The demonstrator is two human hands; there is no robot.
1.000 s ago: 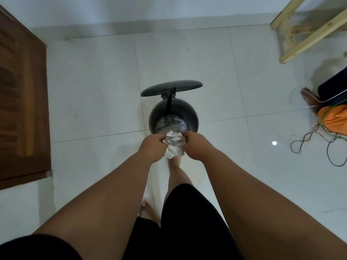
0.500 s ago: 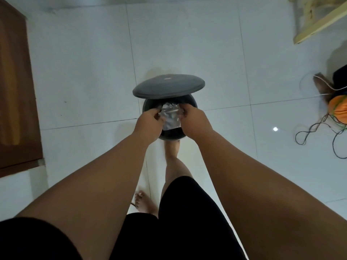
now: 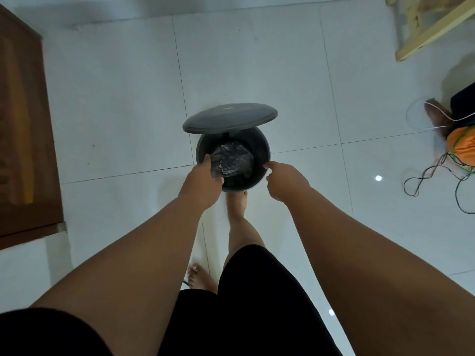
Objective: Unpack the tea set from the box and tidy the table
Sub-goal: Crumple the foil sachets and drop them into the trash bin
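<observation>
A dark grey pedal bin [image 3: 264, 150] stands on the white tiled floor with its round lid [image 3: 230, 116] tipped up. A crumpled silvery wrapper [image 3: 232, 160] lies inside the bin. My left hand [image 3: 204, 178] hovers over the bin's left rim, its fingers loose beside the wrapper and not gripping it. My right hand [image 3: 285, 179] hangs at the right rim with relaxed fingers and holds nothing. The two hands are apart. One bare foot [image 3: 237, 201] sits at the foot of the bin.
A brown wooden cabinet [image 3: 23, 140] fills the left side. At the top right is a pale wooden frame [image 3: 431, 29]. An orange bundle [image 3: 461, 147] and tangled cords [image 3: 437, 176] lie on the floor at the right, next to another person's foot [image 3: 435, 114].
Both hands held the wrapper together over the bin. Now they have parted and the wrapper has dropped into the bin. The lid has tipped lower than a second ago.
</observation>
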